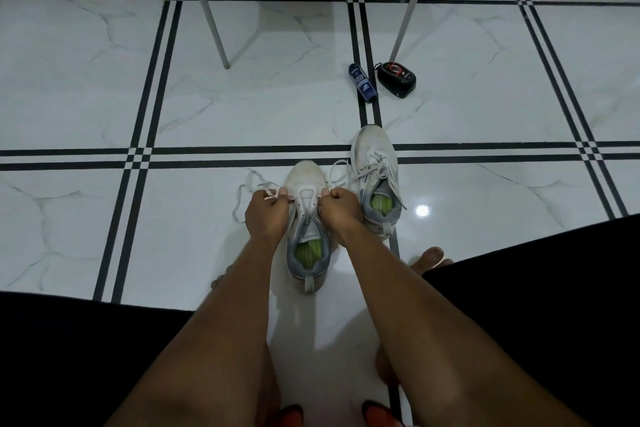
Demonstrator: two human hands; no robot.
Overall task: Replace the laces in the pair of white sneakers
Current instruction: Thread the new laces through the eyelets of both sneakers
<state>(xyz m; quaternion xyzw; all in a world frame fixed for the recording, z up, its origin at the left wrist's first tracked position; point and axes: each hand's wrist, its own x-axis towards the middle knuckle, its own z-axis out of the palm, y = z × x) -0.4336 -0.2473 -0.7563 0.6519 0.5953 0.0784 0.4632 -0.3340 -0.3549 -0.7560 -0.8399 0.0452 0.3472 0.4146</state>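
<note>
Two white sneakers with green insoles stand on the tiled floor. The near sneaker (pixel 306 180) sits between my hands, its toe pointing away from me. My left hand (pixel 266 215) pinches one end of its white lace (pixel 242 189), which trails in loops over the floor to the left. My right hand (pixel 341 210) grips the other end of that lace at the sneaker's right side. The far sneaker (pixel 372 146) stands just to the right and further off, with its own lace (pixel 377 166) threaded and loosely tied.
A dark blue bottle (pixel 362 81) and a black case with a red mark (pixel 396 79) lie on the floor beyond the sneakers. Grey chair legs (pixel 207 10) stand behind them. My bare toes (pixel 431 258) rest right of the near sneaker.
</note>
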